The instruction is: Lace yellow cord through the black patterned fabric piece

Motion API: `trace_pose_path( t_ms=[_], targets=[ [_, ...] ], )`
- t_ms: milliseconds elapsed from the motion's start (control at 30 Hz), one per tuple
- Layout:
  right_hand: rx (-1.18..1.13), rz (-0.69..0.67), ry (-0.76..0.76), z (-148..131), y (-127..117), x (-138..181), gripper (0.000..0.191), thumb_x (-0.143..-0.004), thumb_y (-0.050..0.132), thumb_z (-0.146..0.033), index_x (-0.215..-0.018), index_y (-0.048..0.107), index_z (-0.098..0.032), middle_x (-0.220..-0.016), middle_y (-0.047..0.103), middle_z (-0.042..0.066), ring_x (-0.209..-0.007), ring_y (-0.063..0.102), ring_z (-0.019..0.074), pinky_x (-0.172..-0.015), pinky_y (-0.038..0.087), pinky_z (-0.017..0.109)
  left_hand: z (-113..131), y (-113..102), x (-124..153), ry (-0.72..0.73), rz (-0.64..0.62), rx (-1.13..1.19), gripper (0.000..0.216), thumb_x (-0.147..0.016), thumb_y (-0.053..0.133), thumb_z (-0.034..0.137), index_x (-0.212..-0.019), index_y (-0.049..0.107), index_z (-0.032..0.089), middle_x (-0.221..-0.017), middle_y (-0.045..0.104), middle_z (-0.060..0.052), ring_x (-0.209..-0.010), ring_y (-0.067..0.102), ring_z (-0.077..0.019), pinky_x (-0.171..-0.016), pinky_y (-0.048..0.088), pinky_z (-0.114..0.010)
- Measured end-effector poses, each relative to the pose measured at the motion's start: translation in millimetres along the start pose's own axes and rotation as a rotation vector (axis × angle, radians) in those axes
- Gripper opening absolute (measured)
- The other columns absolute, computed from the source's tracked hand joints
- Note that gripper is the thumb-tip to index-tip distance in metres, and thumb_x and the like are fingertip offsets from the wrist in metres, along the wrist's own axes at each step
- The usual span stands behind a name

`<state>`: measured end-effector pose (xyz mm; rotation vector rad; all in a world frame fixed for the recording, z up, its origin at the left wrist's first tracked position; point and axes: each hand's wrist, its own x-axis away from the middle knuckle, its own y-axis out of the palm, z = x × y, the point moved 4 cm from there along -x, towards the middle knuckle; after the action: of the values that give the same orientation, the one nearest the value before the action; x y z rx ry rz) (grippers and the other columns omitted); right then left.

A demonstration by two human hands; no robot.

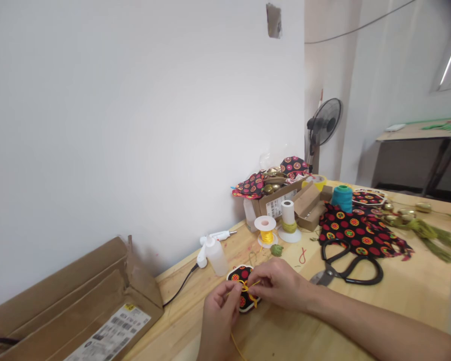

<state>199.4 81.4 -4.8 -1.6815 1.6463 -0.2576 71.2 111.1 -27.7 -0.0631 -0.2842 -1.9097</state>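
Both hands work a yellow cord (248,290) over a small patterned fabric piece (242,288) on the table (398,301): the left hand (220,311) and right hand (276,283) each pinch the cord, with black scissors (348,268) lying well to the right of the piece.

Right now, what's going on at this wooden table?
A person is working yellow cord onto a small black fabric piece with red and yellow dots. The left hand pinches the cord, and the right hand holds its other end over the piece. Black-handled scissors, a yellow cord spool and a clear plastic bottle lie nearby on the light wooden table.
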Motion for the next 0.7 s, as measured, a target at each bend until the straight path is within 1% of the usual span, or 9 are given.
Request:
trace_pose_path(
  t_ms=[100,200,300,400,500,567,633,700],
  targets=[
    [-0.116,0.012,0.059,5,1,-2,0.017,-0.071,0.052,-0.029,-0.067,0.063,-0.016,-0.047,0.048,-0.003,-0.042,0.037,0.0064,-0.04,0.027,0.017,1,-1,2,0.019,-0.013,0.005,0.027,-0.051,0.069,0.037,-0.057,0.059,0.012,-0.036,0.041,0.009,-0.033,0.031,-0.0019,-0.035,0.022,-0.012],
    [-0.394,0.04,0.197,14,2,-5,0.023,-0.07,0.052,-0.034,-0.065,0.06,-0.012,-0.047,0.048,-0.003,-0.041,0.037,0.006,-0.04,0.028,0.017,1,-3,2,0.022,-0.02,0.009,0.023,-0.054,0.068,0.034,-0.056,0.061,0.013,-0.035,0.045,0.007,-0.037,0.041,-0.0048,-0.04,0.032,-0.014],
    [-0.69,0.095,0.308,20,0,-9,0.027,-0.067,0.055,-0.037,-0.059,0.054,-0.011,-0.047,0.048,-0.004,-0.04,0.037,0.0045,-0.04,0.029,0.017,-1,-4,1,0.019,-0.022,-0.003,0.021,-0.052,0.07,0.03,-0.057,0.063,0.011,-0.043,0.057,0.002,-0.048,0.053,-0.0102,-0.05,0.04,-0.018],
    [-0.829,0.147,0.34,23,-6,-11,0.028,-0.068,0.055,-0.036,-0.053,0.049,-0.013,-0.043,0.044,-0.006,-0.035,0.031,0.0025,-0.037,0.025,0.016,-4,-3,-1,0.007,-0.037,-0.019,0.021,-0.053,0.07,0.03,-0.061,0.065,0.011,-0.052,0.065,-0.002,-0.053,0.057,-0.013,-0.054,0.042,-0.02],
    [-0.846,0.186,0.341,26,-11,-11,0.029,-0.071,0.053,-0.034,-0.052,0.047,-0.013,-0.043,0.042,-0.006,-0.035,0.03,0.0022,-0.038,0.026,0.016,-4,-3,-1,-0.005,-0.023,-0.038,0.021,-0.05,0.072,0.028,-0.061,0.066,0.011,-0.053,0.067,-0.004,-0.05,0.058,-0.0129,-0.052,0.043,-0.02],
    [-0.809,0.201,0.34,27,-13,-10,0.028,-0.072,0.052,-0.035,-0.055,0.049,-0.013,-0.044,0.042,-0.006,-0.036,0.031,0.0028,-0.039,0.028,0.016,-3,-3,-1,0.0,-0.016,-0.05,0.021,-0.048,0.073,0.027,-0.06,0.066,0.011,-0.054,0.068,-0.004,-0.049,0.058,-0.0123,-0.052,0.043,-0.02],
    [-0.698,0.215,0.299,25,-14,-9,0.023,-0.072,0.051,-0.034,-0.064,0.055,-0.013,-0.051,0.047,-0.004,-0.041,0.039,0.0051,-0.043,0.033,0.018,-2,-3,-1,0.012,-0.022,-0.049,0.02,-0.049,0.072,0.027,-0.06,0.067,0.011,-0.053,0.068,-0.003,-0.049,0.058,-0.0123,-0.051,0.043,-0.02],
    [-0.501,0.199,0.162,14,-16,-8,0.022,-0.071,0.053,-0.033,-0.082,0.059,-0.015,-0.069,0.056,0.002,-0.06,0.05,0.0103,-0.054,0.04,0.022,-2,-3,-1,0.021,-0.034,-0.042,0.02,-0.05,0.072,0.028,-0.059,0.067,0.012,-0.052,0.067,-0.003,-0.048,0.057,-0.0124,-0.051,0.042,-0.02]
  ],
)
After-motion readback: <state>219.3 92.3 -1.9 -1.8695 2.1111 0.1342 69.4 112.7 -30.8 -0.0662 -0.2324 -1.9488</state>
